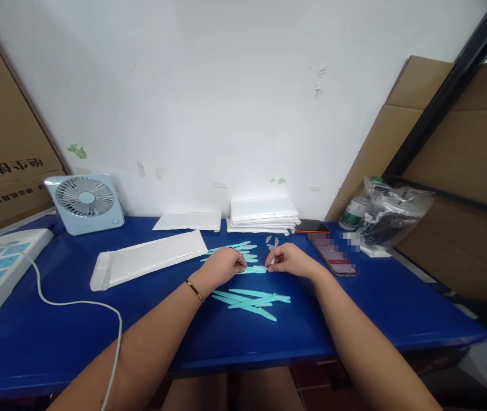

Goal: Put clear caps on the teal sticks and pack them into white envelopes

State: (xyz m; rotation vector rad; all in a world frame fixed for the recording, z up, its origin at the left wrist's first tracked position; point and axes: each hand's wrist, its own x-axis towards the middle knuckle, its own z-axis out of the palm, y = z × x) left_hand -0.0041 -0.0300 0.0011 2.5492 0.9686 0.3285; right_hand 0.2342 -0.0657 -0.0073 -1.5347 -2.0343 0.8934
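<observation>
Between my hands is a turquoise eyebrow razor (255, 269), lying level just above or on the blue table. My left hand (223, 266) pinches its handle end with thumb and fingers. At the other end my right hand (291, 261) is closed in a pinch on a small clear blade cap (272, 261), partly hidden by the fingers. Several more razors (243, 247) lie behind my left hand, and another loose pile of razors (254, 301) is spread in front of my hands. A few small clear caps (271, 242) lie just behind my right hand.
On the blue table (141, 319) lie a long white padded packet (151, 260), a stack of white packets (263, 214) and a phone (333, 256). A fan (87, 204) and a power strip (6, 268) stand left; a cable (85, 303) crosses my left forearm. A bottle (354, 212) stands right.
</observation>
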